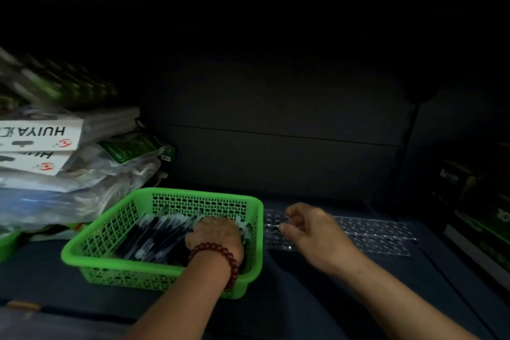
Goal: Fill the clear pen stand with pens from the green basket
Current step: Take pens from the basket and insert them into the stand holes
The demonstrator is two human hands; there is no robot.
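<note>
A green plastic basket (116, 232) sits on the dark surface at lower left, holding several dark pens (154, 234) with clear caps. My left hand (216, 233), with a red bead bracelet on the wrist, reaches into the basket's right side, fingers down among the pens. To the right lies the clear pen stand (372, 232), a flat transparent plate with rows of holes. My right hand (309, 229) hovers over the stand's left end with fingers curled; whether it pinches a pen is too dim to tell.
White boxes marked HUIYA (41, 135) and plastic-wrapped packets (91, 182) are stacked at the left, close behind the basket. Dark boxes with green print (480, 215) stand at the right edge. A dark back wall closes the shelf space behind.
</note>
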